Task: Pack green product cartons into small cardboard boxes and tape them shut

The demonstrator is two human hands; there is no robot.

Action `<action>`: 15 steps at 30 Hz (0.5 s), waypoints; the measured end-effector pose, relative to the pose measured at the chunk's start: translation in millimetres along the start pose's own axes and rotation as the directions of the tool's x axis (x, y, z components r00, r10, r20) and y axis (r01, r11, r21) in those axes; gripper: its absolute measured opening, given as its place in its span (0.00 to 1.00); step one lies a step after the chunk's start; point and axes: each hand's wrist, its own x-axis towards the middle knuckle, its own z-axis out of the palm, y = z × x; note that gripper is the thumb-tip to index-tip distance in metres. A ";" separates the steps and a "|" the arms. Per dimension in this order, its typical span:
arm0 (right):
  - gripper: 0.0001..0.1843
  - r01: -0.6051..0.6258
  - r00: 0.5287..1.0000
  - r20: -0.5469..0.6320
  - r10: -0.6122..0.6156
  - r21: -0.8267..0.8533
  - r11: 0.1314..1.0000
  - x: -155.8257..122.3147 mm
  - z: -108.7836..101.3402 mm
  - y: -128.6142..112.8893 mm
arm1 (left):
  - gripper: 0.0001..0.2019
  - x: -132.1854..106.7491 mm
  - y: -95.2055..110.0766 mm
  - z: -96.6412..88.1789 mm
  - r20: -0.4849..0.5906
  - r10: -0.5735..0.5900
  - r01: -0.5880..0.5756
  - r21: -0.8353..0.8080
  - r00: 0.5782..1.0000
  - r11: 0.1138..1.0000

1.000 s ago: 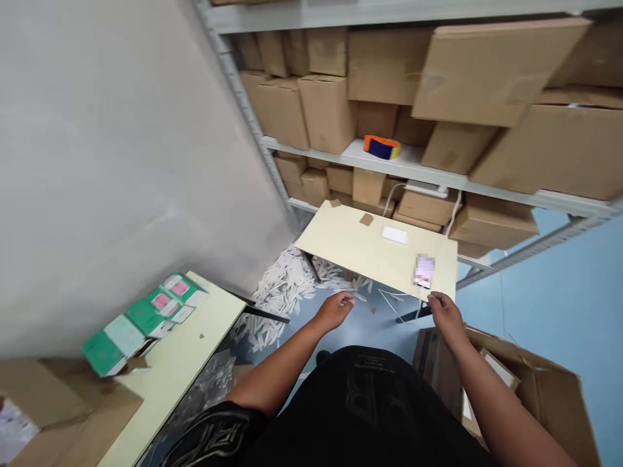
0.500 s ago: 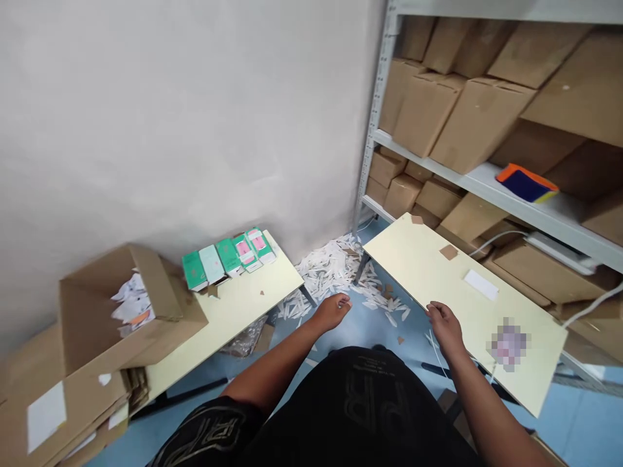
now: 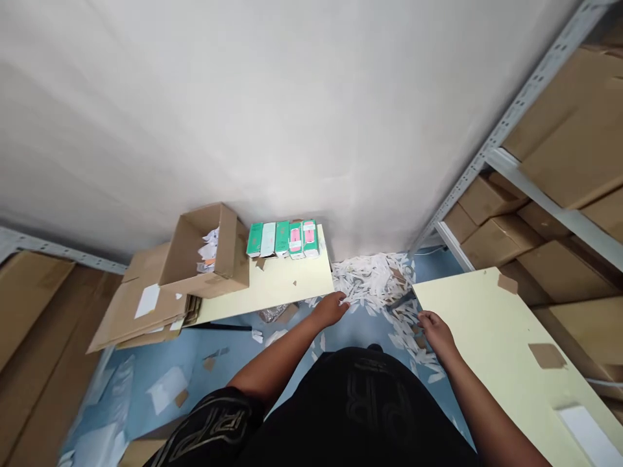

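Observation:
My left hand [image 3: 331, 309] hangs in the air past the right end of a pale yellow table, its fingers loosely bent with a gap at the thumb. I see nothing in it. Over the left edge of a second pale yellow table [image 3: 481, 324], my right hand [image 3: 437, 332] hovers with slack, half-curled fingers and nothing visible between them. Whether it touches the tabletop I cannot tell. On the left table [image 3: 272, 288], nearest my left hand, stands a row of several green and white boxes [image 3: 282, 239], some with pink panels.
An open cardboard box [image 3: 233, 275] holding crumpled paper stands beside flattened cartons [image 3: 139, 305]. White paper strips [image 3: 374, 279] litter the blue floor between the tables. A metal shelf [image 3: 516, 168] stacked with cartons stands right; brown cardboard scraps [image 3: 546, 355] lie on the right table.
The view has turned left, bringing more of the left floor and another shelf into sight. Both hands keep nearly the same pose, and the right table has slid rightward in the picture.

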 end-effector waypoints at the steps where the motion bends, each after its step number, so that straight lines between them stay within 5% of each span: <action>1: 0.25 0.005 0.999 0.047 -0.005 -0.001 1.000 12.0 2.5 -7.9 | 0.17 3.1 -2.1 -2.6 -0.033 -0.043 0.043 0.006 0.999 0.999; 9: 0.25 0.089 0.957 0.284 -0.068 -0.062 0.994 69.7 46.8 -62.2 | 0.20 32.7 -36.6 -54.7 -0.161 -0.264 0.279 0.077 0.951 0.957; 15: 0.24 0.071 0.952 0.301 -0.047 -0.071 0.995 74.7 89.3 -84.1 | 0.26 95.0 -75.3 -115.3 -0.212 -0.278 0.314 0.159 0.937 0.936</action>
